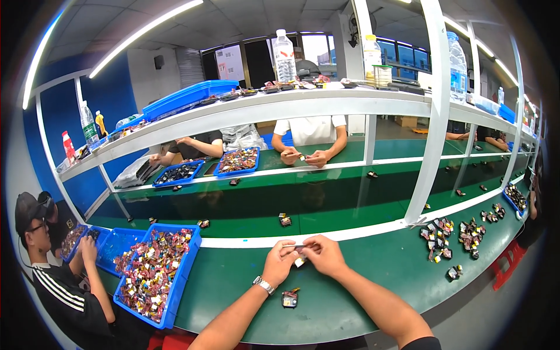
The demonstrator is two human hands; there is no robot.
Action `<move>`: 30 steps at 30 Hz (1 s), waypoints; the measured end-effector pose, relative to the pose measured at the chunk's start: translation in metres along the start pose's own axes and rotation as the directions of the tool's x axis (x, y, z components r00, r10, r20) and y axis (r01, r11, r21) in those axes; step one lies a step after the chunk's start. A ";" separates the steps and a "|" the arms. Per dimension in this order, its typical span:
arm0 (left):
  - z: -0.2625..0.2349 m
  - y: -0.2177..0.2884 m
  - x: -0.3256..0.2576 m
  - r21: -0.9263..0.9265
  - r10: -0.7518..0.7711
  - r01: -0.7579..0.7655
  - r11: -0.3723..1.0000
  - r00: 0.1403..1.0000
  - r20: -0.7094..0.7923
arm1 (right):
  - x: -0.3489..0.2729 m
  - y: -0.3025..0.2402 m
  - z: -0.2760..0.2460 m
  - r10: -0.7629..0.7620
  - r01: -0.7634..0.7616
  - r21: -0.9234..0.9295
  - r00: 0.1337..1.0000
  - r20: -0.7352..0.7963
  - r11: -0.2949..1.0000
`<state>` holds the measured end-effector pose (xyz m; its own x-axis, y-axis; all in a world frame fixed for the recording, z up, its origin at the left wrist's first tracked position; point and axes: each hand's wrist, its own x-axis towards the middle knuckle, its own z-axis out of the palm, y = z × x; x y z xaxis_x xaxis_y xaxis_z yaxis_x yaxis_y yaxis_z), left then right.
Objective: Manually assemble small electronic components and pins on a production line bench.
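Green bench (326, 318), remote shift: I had left hand (279, 262) and right hand (325, 255) pinching a small part (300, 262); one slip could've dropped it.

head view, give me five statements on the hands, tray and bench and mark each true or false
1. The bare left hand and bare right hand meet at a small white-faced part. True.
2. The large blue plastic tray heaped with small parts stands right of both hands. False: it stands to their left.
3. The silver metal-band watch is on the right wrist. False: it is on the left.
4. A loose black-edged part lies on the green work surface between the forearms. True.
5. The plastic bottle with a yellow cap stands on the green surface. False: it stands on the raised white shelf.
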<state>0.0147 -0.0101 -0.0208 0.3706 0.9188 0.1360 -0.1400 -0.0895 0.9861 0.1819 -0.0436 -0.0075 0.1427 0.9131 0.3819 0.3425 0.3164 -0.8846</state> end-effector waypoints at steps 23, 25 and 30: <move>-0.038 -0.007 0.025 0.436 0.142 -0.013 0.900 0.954 -0.264 | 0.113 0.043 0.065 -0.007 -0.106 -0.599 0.983 -0.184 0.794; -0.040 0.002 0.024 0.257 0.024 0.057 0.965 0.953 -0.302 | 0.116 0.043 0.069 0.022 -0.154 -0.602 0.975 -0.222 0.784; -0.038 0.001 0.026 0.299 0.074 0.013 0.954 0.958 -0.276 | 0.111 0.059 0.056 -0.022 -0.097 -0.435 0.965 -0.260 0.895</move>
<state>-0.0104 0.0284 -0.0199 0.0911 0.9800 0.1769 0.1458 -0.1889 0.9711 0.1658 0.0909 -0.0319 0.3721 0.8075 0.4578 0.6965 0.0831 -0.7127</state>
